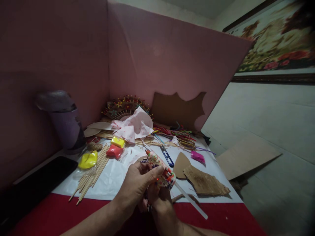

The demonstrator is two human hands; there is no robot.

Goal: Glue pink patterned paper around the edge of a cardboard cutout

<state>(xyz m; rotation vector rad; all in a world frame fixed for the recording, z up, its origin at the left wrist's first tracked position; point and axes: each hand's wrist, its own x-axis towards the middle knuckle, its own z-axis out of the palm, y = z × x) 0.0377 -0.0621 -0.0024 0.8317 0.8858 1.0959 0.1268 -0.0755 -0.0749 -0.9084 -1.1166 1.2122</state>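
A floral-patterned hot glue gun (157, 160) is held in front of me, its orange nozzle towards the back of the table. A translucent glue stick (193, 201) sticks out of its rear. My left hand (140, 180) is closed around the gun's side, thumb over its body. Below it, my right hand (163, 205) is wrapped around the lower part, its fingers partly hidden. Near the gun lie blue thread snips (167, 156), a rounded piece of brown cardboard (181, 165) and a torn brown piece (205, 182).
Wooden sticks (94, 172), yellow clay packet (88, 160), red packet (115, 151) and a black phone-like slab (57, 172) lie left. Behind are pink-white fabric (135, 124), a decorated fan shape (125, 106), coloured pipe cleaners (182, 134) and jagged cardboard (177, 109). A purple cup (67, 129) stands left.
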